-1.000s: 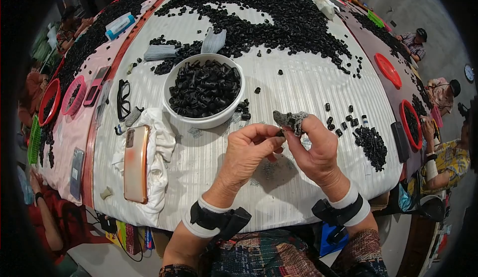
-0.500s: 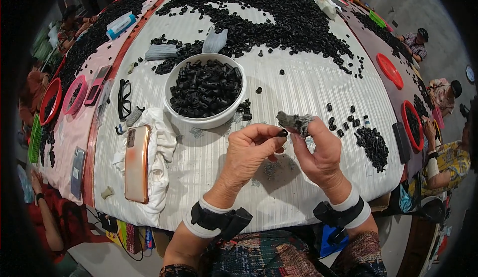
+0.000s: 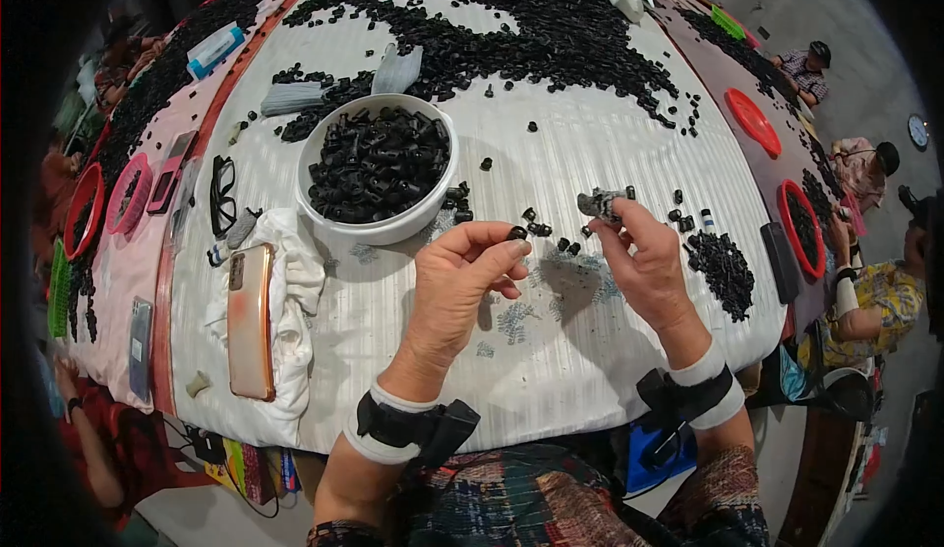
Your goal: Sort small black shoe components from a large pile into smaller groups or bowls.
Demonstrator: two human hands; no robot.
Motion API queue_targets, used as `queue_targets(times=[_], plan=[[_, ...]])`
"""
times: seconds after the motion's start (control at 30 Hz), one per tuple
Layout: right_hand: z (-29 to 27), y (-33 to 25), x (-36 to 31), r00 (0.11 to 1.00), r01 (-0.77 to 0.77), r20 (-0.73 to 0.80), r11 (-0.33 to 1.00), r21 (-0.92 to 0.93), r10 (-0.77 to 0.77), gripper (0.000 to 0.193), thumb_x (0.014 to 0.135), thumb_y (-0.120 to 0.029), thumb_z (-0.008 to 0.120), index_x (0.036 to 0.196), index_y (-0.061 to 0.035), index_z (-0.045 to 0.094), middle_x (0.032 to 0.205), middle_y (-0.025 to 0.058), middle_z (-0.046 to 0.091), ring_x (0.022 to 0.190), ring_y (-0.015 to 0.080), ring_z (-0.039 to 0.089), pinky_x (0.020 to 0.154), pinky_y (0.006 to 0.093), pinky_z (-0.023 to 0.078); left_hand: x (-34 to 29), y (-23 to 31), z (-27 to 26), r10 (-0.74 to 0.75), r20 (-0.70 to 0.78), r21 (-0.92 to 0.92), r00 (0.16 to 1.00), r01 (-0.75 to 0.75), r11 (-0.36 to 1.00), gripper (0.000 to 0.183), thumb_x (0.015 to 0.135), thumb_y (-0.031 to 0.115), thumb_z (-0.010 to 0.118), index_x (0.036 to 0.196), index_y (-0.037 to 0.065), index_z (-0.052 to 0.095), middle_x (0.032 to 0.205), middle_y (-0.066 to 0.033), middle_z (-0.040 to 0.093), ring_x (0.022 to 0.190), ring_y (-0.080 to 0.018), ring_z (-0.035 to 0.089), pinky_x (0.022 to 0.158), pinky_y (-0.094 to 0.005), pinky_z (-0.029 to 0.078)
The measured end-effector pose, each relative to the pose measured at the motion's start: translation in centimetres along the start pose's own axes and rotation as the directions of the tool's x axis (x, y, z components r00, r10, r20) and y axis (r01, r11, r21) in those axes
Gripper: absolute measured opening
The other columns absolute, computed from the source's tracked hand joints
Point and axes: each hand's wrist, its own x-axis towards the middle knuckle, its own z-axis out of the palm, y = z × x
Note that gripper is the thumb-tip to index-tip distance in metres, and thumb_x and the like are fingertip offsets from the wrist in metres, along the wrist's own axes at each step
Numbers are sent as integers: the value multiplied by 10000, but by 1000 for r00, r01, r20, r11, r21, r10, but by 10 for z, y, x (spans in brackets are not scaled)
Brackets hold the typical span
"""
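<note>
My left hand point(image 3: 457, 286) is closed in a pinch, with a small black plastic part point(image 3: 517, 233) between thumb and fingertips. To its right, my right hand point(image 3: 646, 267) is raised over the table, thumb and index finger a little apart. A frayed grey cloth finger cover point(image 3: 596, 203) sits at its index fingertip. Several loose black parts point(image 3: 536, 224) lie on the cloth between and beyond the hands. Left of them stands a white bowl point(image 3: 379, 229) heaped with similar black parts. A pile of thin black pieces point(image 3: 723, 276) lies right of my right hand.
A big spread of black parts point(image 3: 551, 35) covers the far table. At left are a phone point(image 3: 251, 321) on white cloth point(image 3: 295, 291) and glasses point(image 3: 223, 196). Red trays point(image 3: 754, 124) line the right side. Other people point(image 3: 865, 296) sit at both sides.
My hands have moved apart, the right one away to the right and slightly up. Loose black parts now show on the cloth between them. The whole view has shifted a little.
</note>
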Motion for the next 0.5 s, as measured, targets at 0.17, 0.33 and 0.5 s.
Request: queue_targets(times=[0.17, 0.33, 0.5], plan=[[5, 13, -2, 989, 143, 64, 967, -210, -132, 160, 759, 12, 602, 913, -5, 566, 760, 143, 573, 716, 314, 562, 641, 394, 464, -1, 1, 1, -19, -26, -36, 999, 18, 999, 178, 823, 77, 673, 964, -22, 628, 825, -81, 668, 685, -111, 631, 538, -210, 514], [12, 13, -5, 984, 146, 146, 924, -353, -99, 139, 751, -27, 597, 887, -32, 570, 737, 121, 565, 723, 301, 568, 648, 399, 483, -2, 2, 3, -39, -23, -18, 999, 38, 999, 184, 823, 88, 675, 965, -19, 628, 835, -84, 668, 681, -111, 627, 543, -211, 512], [18, 12, -6, 976, 126, 212, 907, -402, -42, 231, 739, -30, 642, 961, -24, 576, 813, 125, 586, 803, 301, 579, 704, 392, 479, -2, 2, 3, -46, -21, -15, 999, 46, 999, 180, 823, 93, 675, 959, -17, 631, 837, -83, 668, 681, -110, 627, 542, -210, 511]])
